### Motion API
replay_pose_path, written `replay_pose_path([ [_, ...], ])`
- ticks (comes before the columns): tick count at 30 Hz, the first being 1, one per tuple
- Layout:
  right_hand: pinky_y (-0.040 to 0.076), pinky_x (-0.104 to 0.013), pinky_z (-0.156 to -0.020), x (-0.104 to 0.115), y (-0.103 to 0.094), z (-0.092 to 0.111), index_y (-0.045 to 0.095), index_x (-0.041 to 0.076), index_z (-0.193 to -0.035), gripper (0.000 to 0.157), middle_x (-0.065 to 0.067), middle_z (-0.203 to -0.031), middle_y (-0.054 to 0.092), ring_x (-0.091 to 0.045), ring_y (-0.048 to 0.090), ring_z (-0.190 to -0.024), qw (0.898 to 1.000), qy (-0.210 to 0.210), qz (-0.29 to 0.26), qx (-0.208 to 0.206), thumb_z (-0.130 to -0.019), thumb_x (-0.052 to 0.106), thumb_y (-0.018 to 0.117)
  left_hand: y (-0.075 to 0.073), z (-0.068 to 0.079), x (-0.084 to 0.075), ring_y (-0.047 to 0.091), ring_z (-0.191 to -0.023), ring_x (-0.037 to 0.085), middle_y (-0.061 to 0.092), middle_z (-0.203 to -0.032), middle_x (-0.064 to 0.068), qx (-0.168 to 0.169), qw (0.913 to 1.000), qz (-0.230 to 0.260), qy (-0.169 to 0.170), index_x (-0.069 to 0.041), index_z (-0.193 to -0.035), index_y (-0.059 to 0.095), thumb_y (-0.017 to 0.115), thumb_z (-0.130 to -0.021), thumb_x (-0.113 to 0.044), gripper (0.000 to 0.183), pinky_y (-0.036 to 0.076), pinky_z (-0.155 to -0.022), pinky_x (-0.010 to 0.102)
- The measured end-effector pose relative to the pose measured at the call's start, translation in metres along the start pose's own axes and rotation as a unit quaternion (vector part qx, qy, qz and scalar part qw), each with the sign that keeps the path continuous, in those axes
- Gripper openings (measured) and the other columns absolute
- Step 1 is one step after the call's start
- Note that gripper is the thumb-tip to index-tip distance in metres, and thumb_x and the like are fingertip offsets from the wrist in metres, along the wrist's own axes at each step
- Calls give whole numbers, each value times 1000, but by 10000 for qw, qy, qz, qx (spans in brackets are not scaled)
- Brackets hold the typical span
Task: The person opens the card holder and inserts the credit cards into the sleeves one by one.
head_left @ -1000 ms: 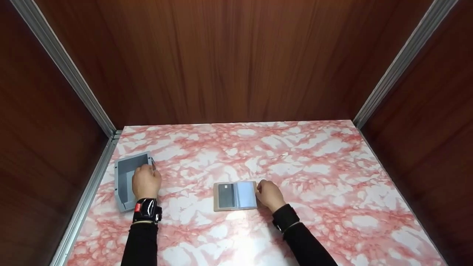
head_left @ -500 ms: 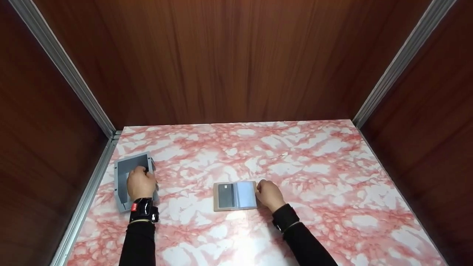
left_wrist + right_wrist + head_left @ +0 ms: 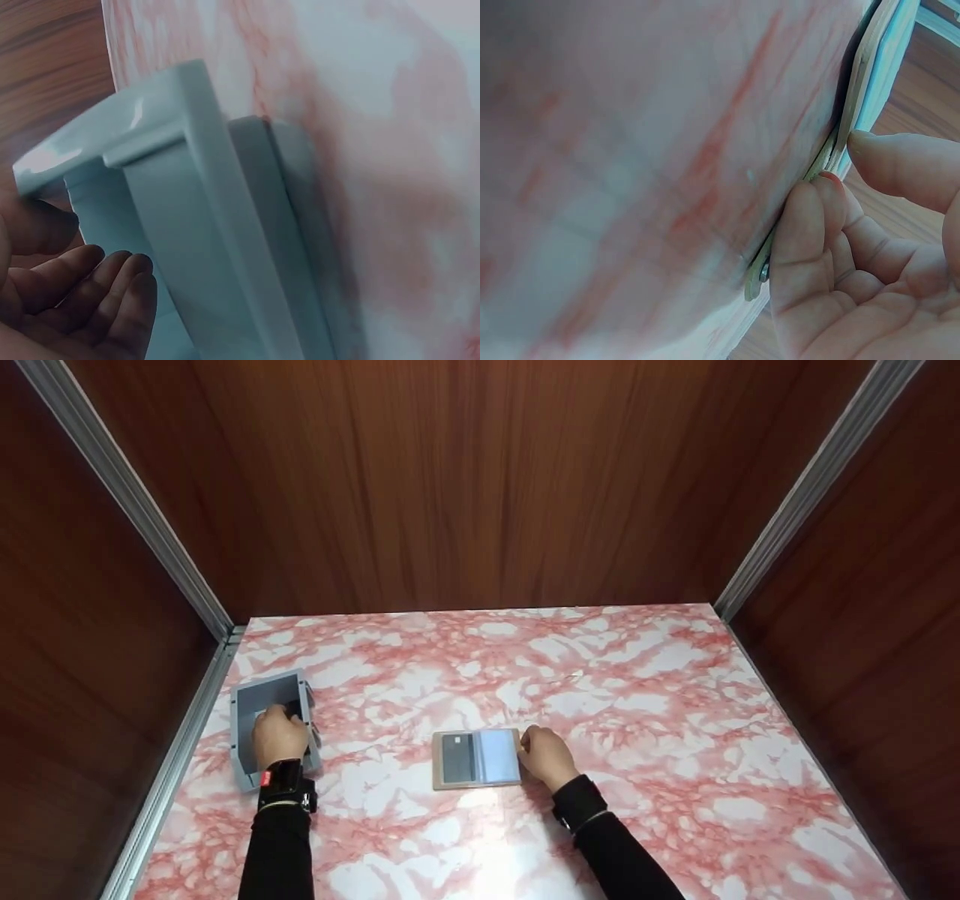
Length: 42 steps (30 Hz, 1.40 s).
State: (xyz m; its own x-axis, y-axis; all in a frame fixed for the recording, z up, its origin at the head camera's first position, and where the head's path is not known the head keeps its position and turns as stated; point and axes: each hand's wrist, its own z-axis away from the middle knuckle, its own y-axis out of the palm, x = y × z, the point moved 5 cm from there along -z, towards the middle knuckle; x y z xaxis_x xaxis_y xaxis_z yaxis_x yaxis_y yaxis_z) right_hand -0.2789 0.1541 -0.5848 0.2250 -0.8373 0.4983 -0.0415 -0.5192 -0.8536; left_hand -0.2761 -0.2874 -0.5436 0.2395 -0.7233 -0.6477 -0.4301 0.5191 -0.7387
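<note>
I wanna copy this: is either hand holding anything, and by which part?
The right hand pinches the card holder by its right edge; the left hand, at the gray bin, appears to hold nothing.

Nothing legible. Red label [image 3: 266,778] on the black wristband [image 3: 288,791], left wrist, at near end of the grey bin [image 3: 236,727]: faint pale marks, too small to read. Dark card [image 3: 456,765] in the open holder [image 3: 438,761], right of bin: small pale square [image 3: 457,740], lettering can't be made out.
</note>
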Motion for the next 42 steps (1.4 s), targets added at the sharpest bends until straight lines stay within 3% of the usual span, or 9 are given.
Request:
replay_pose_path([
  [7, 47, -41, -63, 0, 1, 0, 59, 3, -83, 14, -4, -70, 53, -24, 53, -64, 10000, -41, 25, 5, -78, 5, 72, -1, -3, 7, 52, -108, 55, 56, -115, 40, 404, 9988, -11, -268, 17, -121, 54, 51, -95, -9, 38, 39, -95, 60],
  [20, 47, -40, -63, 2, 1, 1, 60, 2, -83, 14, -4, -70, 54, -23, 53, -64, 10000, -53, -3, 41, -79, 3, 73, -1, -1, 15, 53, -104, 56, 56, -110, 42, 428, 9988, -81, -238, 20, -116, 55, 52, -93, -8, 36, 40, -91, 62],
  [26, 48, -40, -63, 2, 0, 1, 60, 1, -83, 15, -4, -70, 54, -24, 54, -64, 10000, -69, -10, 10, -79, 3, 74, 0, 1, 17, 56, -95, 57, 59, -100, 40, 378, 9988, -16, -307, 18, -105, 56, 52, -91, -7, 29, 43, -85, 62],
  [34, 47, -39, -61, 1, -1, 0, 60, 2, -83, 13, -4, -69, 53, -22, 53, -63, 9999, -131, -7, -34, -79, 2, 72, 5, 2, 22, 56, -95, 58, 59, -102, 41, 933, 9952, -34, -285, 18, -105, 55, 48, -92, -8, 30, 42, -84, 63],
  [42, 47, -39, -63, 0, -1, 0, 60, 2, -84, 13, -4, -70, 54, -22, 53, -64, 9999, -101, -28, 32, -79, 2, 72, 8, 0, 24, 53, -106, 56, 55, -118, 40, 1352, 9903, -97, -316, 19, -120, 52, 43, -94, -9, 40, 41, -92, 61],
])
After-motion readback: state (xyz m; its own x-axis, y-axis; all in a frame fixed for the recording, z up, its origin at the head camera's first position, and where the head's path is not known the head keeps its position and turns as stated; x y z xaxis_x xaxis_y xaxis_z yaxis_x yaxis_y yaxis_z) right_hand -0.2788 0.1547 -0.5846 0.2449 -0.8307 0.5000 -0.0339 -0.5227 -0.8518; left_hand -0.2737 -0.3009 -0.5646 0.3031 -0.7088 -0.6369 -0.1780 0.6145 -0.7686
